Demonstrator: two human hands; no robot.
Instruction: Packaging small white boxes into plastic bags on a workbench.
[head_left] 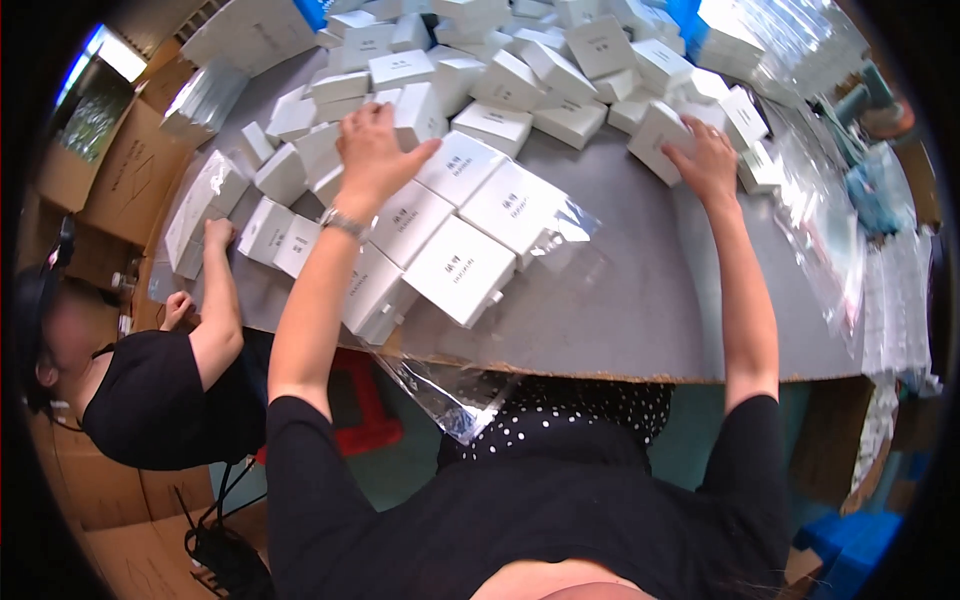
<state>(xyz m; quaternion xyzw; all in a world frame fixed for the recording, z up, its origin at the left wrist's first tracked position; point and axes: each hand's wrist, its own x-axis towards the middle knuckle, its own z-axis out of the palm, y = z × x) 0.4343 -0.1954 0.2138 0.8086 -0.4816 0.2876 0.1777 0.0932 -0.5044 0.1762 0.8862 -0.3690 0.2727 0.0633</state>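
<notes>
Head view: small white cardboard boxes [463, 268], square and flat-topped with faint grey print on the lids, lie on a grey table [640, 310]. The left hand [374, 155] reaches forward with the arm nearly straight, a watch [345, 222] at the wrist, palm down and fingers spread, resting flat on the boxes under it without gripping any. The right hand [703, 157] is stretched well out to the other side, far apart from the left, fingers curled over the edge of one white box [660, 135] at the near rim of the loose heap; whether it clamps that box or only touches it I cannot tell. Just right of the left hand and nearer the person, about five boxes sit in a tidy cluster, with a clear plastic bag [560, 225] lying beside them and another clear bag [440, 395] hanging off the table edge below. Beyond both hands the heap holds dozens of boxes, too many to count. Left of the left arm, another person's two hands [217, 232] rest by more boxes.
</notes>
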